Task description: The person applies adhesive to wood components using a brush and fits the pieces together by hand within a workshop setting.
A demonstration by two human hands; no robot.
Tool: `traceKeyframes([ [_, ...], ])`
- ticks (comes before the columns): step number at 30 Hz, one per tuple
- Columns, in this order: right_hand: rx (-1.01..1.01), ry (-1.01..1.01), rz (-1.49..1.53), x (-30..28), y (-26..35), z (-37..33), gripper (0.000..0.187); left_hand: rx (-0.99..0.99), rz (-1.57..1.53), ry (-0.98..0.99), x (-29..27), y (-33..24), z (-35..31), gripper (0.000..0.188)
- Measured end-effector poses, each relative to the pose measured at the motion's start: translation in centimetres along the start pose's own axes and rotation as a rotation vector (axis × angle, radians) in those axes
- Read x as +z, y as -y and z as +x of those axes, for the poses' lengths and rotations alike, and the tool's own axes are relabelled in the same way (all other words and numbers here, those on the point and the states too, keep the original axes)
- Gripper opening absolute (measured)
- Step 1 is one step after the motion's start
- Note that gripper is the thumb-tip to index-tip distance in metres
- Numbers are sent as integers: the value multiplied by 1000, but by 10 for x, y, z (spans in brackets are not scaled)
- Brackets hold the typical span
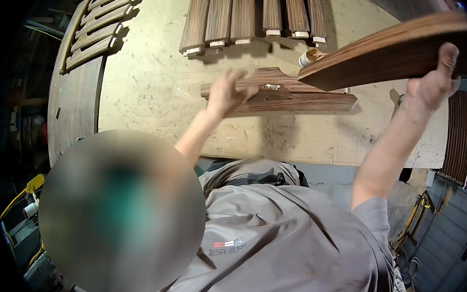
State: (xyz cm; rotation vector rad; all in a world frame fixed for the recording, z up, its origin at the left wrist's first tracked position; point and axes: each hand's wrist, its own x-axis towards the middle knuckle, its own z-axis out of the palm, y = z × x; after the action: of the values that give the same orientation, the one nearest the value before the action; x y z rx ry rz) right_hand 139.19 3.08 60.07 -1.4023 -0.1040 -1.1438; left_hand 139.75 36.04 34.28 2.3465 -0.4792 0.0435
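Observation:
My right hand [430,87] is raised at the right, gripping a long, curved brown wooden piece [378,53] tilted above the table. Its left end hangs over other striped wooden parts. My left hand [226,95], slightly blurred, is at the left end of those parts with its thumb and fingers apart; whether it touches the wood is unclear. Of these parts, a shaped wooden piece [269,74] with a notched edge is behind a straighter wooden piece [319,102]. A whitish patch [271,87] shows between them.
Several wooden parts with pale tenons [220,13] lie in a row at the far side of the worktable [155,96]. Slatted wooden frames [97,28] rest at the left. A small round pot [308,57] stands behind the raised piece. Stacked wooden parts [465,131] are off to the right.

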Motion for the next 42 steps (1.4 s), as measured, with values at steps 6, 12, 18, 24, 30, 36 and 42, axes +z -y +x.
traceKeyframes([
  [6,-4,-86,-102,-22,-5,8,81,-16,125,-12,68,-6,-45,60],
  [12,69,-164,-97,-28,-31,12,68,6,152,-28,79,-8,-69,49],
  [18,315,-199,-8,-29,-39,-17,63,65,113,-78,77,-9,-71,48],
  [24,335,-205,-22,-56,-58,-18,63,72,-154,-48,73,-13,-64,53],
  [30,316,-249,-86,-75,-49,-15,67,100,-176,104,60,-17,-51,60],
  [36,312,-288,-195,-92,-47,-14,60,154,-143,133,62,-13,-45,55],
  [42,331,-302,-167,-98,-49,-15,58,184,-57,150,66,-10,-45,55],
])
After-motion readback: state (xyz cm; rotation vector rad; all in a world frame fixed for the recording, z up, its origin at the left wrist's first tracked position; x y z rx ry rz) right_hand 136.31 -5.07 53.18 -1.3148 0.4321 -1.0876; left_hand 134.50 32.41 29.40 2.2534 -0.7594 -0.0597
